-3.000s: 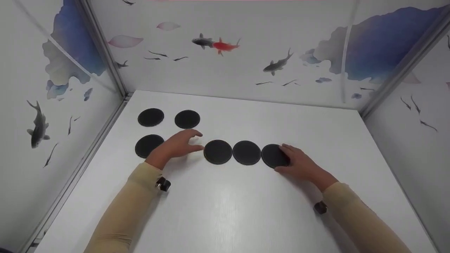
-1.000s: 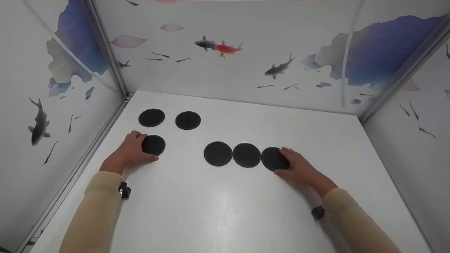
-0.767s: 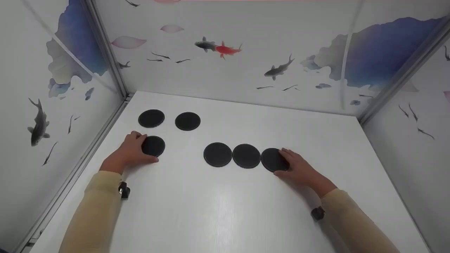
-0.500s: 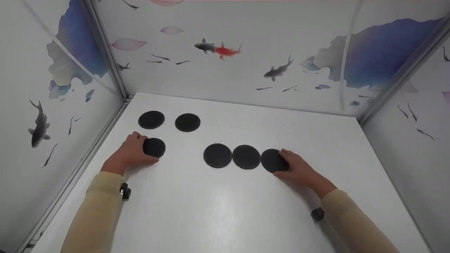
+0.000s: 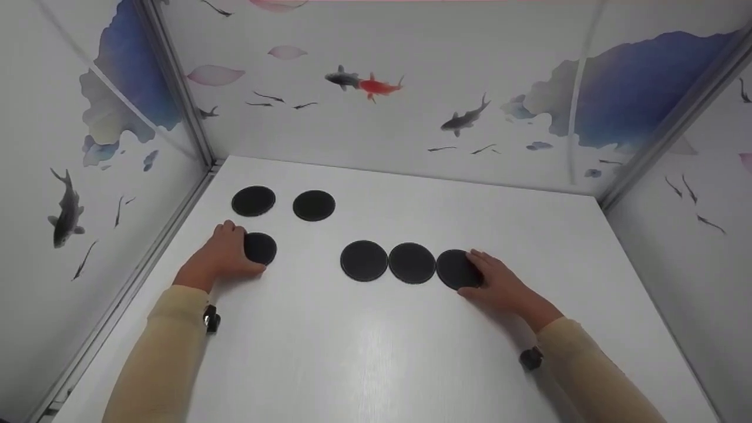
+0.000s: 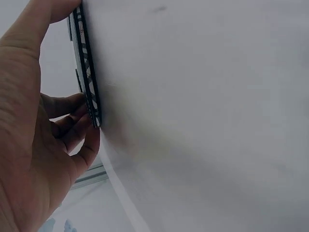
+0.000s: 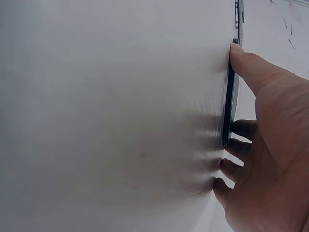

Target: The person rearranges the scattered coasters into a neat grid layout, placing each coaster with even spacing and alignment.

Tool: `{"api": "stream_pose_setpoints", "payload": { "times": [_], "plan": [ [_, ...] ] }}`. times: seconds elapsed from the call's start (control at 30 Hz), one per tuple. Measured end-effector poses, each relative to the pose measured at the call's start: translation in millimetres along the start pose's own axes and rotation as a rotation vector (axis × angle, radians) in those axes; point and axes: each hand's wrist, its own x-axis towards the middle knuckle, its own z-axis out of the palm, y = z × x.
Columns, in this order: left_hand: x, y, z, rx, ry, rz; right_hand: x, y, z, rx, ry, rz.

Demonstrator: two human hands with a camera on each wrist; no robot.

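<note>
At the left of the white table, my left hand [image 5: 226, 249] grips a round black coaster [image 5: 261, 249] between thumb and fingers. In the left wrist view this coaster [image 6: 88, 67] shows edge-on, tilted, with a pale pattern on its underside. Its left part is hidden under the hand in the head view. My right hand [image 5: 499, 282] holds the rightmost coaster [image 5: 455, 269] of a row of three flat on the table, thumb at its near edge and fingers at its far right. The middle coaster [image 5: 412, 262] and the left coaster [image 5: 363, 260] complete the row, edges meeting.
Two more black coasters lie behind my left hand: one at the far left [image 5: 253, 201] and one to its right [image 5: 314, 205]. White panels painted with fish enclose the table [image 5: 364, 352] at the back and both sides.
My left hand has left the row's left end, moved left and taken hold of the near left coaster, which now sits slightly tilted. The right hand has stayed at its coaster.
</note>
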Motion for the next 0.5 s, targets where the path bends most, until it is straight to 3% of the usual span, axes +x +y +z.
{"api": "stream_pose_setpoints", "payload": {
  "times": [0.5],
  "plan": [
    [-0.2, 4.9, -3.4, -0.063, -0.016, 0.005, 0.6, 0.4, -0.2, -0.004, -0.002, -0.01]
  ]
}}
